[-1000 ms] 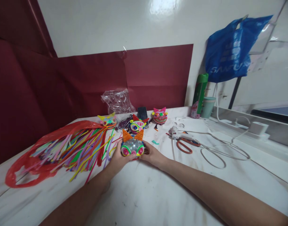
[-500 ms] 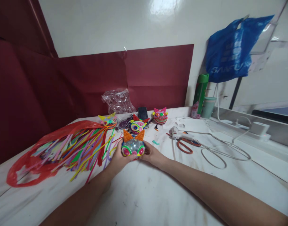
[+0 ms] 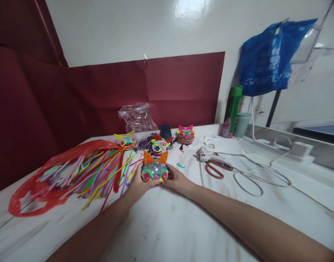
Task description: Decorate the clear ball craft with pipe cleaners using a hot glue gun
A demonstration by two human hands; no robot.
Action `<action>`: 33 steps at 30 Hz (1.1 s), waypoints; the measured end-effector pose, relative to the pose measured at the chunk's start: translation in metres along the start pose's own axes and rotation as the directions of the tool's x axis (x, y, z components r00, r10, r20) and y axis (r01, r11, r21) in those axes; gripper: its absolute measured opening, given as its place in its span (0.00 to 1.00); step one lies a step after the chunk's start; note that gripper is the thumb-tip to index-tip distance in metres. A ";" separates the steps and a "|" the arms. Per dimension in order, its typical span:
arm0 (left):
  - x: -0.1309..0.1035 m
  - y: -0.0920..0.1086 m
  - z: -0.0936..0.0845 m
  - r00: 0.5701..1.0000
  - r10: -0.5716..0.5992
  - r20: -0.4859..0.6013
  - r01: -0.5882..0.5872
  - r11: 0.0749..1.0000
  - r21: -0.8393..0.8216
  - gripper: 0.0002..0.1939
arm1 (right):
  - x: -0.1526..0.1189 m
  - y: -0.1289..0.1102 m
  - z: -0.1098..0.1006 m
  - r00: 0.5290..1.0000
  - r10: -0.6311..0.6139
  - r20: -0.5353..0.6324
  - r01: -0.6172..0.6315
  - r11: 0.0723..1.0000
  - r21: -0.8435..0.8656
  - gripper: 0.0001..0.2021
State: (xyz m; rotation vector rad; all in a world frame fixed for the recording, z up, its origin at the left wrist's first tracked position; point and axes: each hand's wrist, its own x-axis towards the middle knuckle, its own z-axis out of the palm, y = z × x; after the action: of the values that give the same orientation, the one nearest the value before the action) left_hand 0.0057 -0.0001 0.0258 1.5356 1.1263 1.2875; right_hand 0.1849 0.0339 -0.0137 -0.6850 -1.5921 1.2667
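Note:
A pipe-cleaner animal head [image 3: 155, 169] with orange pointed ears, pink eyes and a clear, greyish dome faces me. My left hand [image 3: 139, 183] is closed on its left side, thumb across the lower front. Around its right side my right hand [image 3: 176, 179] is closed, its fingertips partly hidden behind the head. Just beyond stands a second head [image 3: 160, 145] with red ears, partly covered by the held one. Farther back sit a pink-eared head [image 3: 186, 135] and a yellow-eared head [image 3: 125, 140].
Left lies a red plastic bag [image 3: 15, 203] with many coloured pipe cleaners [image 3: 93, 173]. Right are a white glue gun [image 3: 214, 157], orange-handled scissors [image 3: 214, 171] and a looped cable [image 3: 276, 176]. A phone [image 3: 165, 131], clear wrapping [image 3: 138, 118], green can [image 3: 232, 109] and cup [image 3: 242, 124] stand behind.
Both hands keep hold of the orange-eared head, almost still. The left thumb has shifted slightly lower on its front.

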 end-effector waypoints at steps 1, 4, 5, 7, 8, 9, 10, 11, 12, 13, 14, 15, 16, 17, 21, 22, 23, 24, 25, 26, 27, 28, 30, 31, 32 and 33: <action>0.000 0.001 0.000 1.000 0.000 0.001 0.000 1.000 0.002 0.45 | 0.000 0.000 0.000 1.000 0.001 -0.001 -0.001 1.000 0.001 0.32; 0.000 0.002 0.000 1.000 0.010 0.000 -0.010 1.000 0.007 0.44 | 0.000 -0.001 0.001 1.000 0.005 0.000 -0.005 1.000 0.004 0.32; 0.000 0.002 0.000 1.000 0.012 -0.002 -0.012 1.000 0.009 0.44 | 0.000 -0.002 0.001 1.000 0.006 0.002 -0.006 1.000 0.004 0.32; 0.000 0.001 0.000 1.000 0.011 -0.004 -0.011 1.000 0.011 0.43 | 0.000 -0.003 0.001 1.000 0.004 0.004 -0.004 1.000 0.003 0.32; 0.000 0.001 0.000 1.000 0.011 -0.003 -0.011 1.000 0.012 0.43 | -0.001 -0.004 0.001 1.000 0.002 0.006 -0.002 1.000 0.001 0.32; 0.000 0.001 0.000 1.000 0.012 -0.003 -0.012 1.000 0.013 0.43 | -0.001 -0.004 0.001 1.000 -0.001 0.006 0.001 1.000 0.000 0.32; 0.000 0.000 0.000 1.000 0.013 -0.003 -0.013 1.000 0.015 0.43 | -0.001 -0.005 0.001 1.000 -0.003 0.006 0.003 1.000 -0.002 0.32; 0.000 0.000 0.000 1.000 0.015 -0.002 -0.015 1.000 0.017 0.43 | -0.001 -0.005 0.001 1.000 -0.005 0.006 0.005 1.000 -0.001 0.32; 0.000 0.000 0.000 1.000 0.018 0.000 -0.018 1.000 0.018 0.43 | -0.001 -0.005 0.001 1.000 -0.006 0.003 0.006 1.000 0.000 0.32; 0.000 0.000 0.000 1.000 0.020 0.005 -0.021 1.000 0.018 0.43 | -0.001 -0.005 0.001 1.000 -0.005 0.000 0.005 1.000 0.003 0.32; 0.000 0.000 0.000 1.000 0.022 0.008 -0.022 1.000 0.018 0.43 | -0.001 -0.005 0.002 1.000 -0.004 -0.003 0.004 1.000 0.004 0.32; 0.000 0.000 0.000 1.000 0.024 0.009 -0.024 1.000 0.017 0.43 | -0.001 -0.004 0.002 1.000 -0.003 -0.003 0.003 1.000 0.006 0.32; 0.000 0.001 0.000 1.000 0.024 0.012 -0.024 1.000 0.015 0.43 | 0.000 -0.004 0.002 1.000 -0.002 -0.001 0.002 1.000 0.008 0.32; 0.000 0.001 0.000 1.000 0.021 0.012 -0.021 1.000 0.013 0.43 | 0.000 -0.003 0.002 1.000 -0.001 0.001 0.001 1.000 0.008 0.32; 0.000 0.002 0.000 1.000 -0.004 0.002 0.004 1.000 0.009 0.43 | 0.000 -0.003 0.002 1.000 0.007 -0.009 -0.007 1.000 0.005 0.32; 0.000 0.002 0.000 1.000 -0.006 0.001 0.006 1.000 0.010 0.42 | 0.000 -0.003 0.002 1.000 0.008 -0.011 -0.008 1.000 0.003 0.33; 0.000 0.002 -0.001 1.000 -0.006 0.005 0.006 1.000 0.011 0.42 | -0.001 -0.003 0.001 1.000 0.010 -0.011 -0.010 1.000 0.001 0.33; 0.000 0.001 -0.001 1.000 -0.003 0.011 0.002 1.000 0.012 0.42 | -0.001 -0.003 0.001 1.000 0.011 -0.010 -0.011 1.000 0.001 0.33; 0.000 0.000 -0.001 1.000 0.003 0.017 -0.003 1.000 0.014 0.41 | -0.001 -0.003 0.001 1.000 0.012 -0.008 -0.012 1.000 0.001 0.33; 0.001 -0.001 -0.001 1.000 0.008 0.023 -0.009 1.000 0.014 0.41 | -0.001 -0.003 0.001 1.000 0.012 -0.009 -0.012 1.000 0.002 0.33; 0.001 -0.002 -0.002 1.000 0.013 0.025 -0.014 1.000 0.015 0.41 | -0.001 -0.003 0.001 1.000 0.013 -0.010 -0.013 1.000 0.004 0.33; 0.001 -0.003 -0.002 1.000 0.016 0.027 -0.016 1.000 0.016 0.41 | -0.001 -0.003 0.001 1.000 0.011 -0.010 -0.011 1.000 0.006 0.33; 0.002 -0.005 -0.003 0.999 0.020 0.027 -0.020 1.000 0.015 0.42 | -0.001 -0.003 0.001 1.000 0.006 -0.006 -0.006 1.000 0.009 0.32; 0.002 -0.006 -0.003 0.999 0.021 0.030 -0.022 1.000 0.015 0.42 | 0.000 -0.003 0.001 1.000 0.004 -0.003 -0.004 1.000 0.009 0.32; 0.003 -0.006 -0.004 0.999 0.024 0.032 -0.025 1.000 0.016 0.42 | 0.000 -0.002 0.001 1.000 0.003 0.000 -0.003 1.000 0.009 0.32; 0.003 -0.007 -0.004 0.999 0.028 0.034 -0.029 0.999 0.016 0.42 | 0.000 -0.002 0.001 1.000 0.003 0.002 -0.003 1.000 0.009 0.32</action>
State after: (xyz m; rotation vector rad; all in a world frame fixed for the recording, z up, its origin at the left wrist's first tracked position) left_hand 0.0013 0.0045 0.0208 1.5849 1.0991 1.2696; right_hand 0.1844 0.0323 -0.0117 -0.6805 -1.5866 1.2763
